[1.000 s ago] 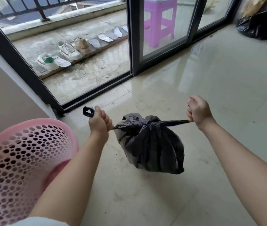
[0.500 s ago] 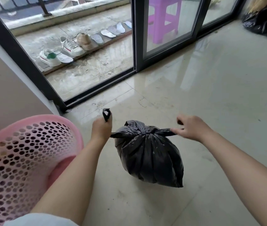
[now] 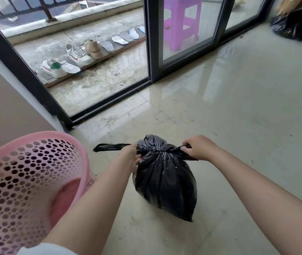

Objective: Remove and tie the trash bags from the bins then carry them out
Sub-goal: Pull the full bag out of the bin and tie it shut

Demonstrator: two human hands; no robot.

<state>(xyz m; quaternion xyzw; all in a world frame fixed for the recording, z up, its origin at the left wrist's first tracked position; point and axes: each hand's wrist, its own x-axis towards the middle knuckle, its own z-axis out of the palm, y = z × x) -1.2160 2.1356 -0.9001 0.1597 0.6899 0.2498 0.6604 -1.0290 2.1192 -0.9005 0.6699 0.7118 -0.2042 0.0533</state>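
A full black trash bag (image 3: 166,181) hangs just above the tiled floor in front of me, its neck knotted at the top. My left hand (image 3: 130,157) grips the left tail of the bag right beside the knot, and the tail's free end sticks out to the left. My right hand (image 3: 198,147) pinches the right tail close to the knot. A pink perforated bin (image 3: 17,181) stands at the lower left with no bag in it.
A second black trash bag (image 3: 297,24) lies at the far right by the wall. Black-framed sliding glass doors (image 3: 151,43) stand ahead, the left one open onto a balcony with shoes (image 3: 78,54), insoles and a purple stool (image 3: 182,21).
Both hands have moved inward along the tails until they sit next to the knot. The bag has sunk lower, and the left tail now trails out to the left.
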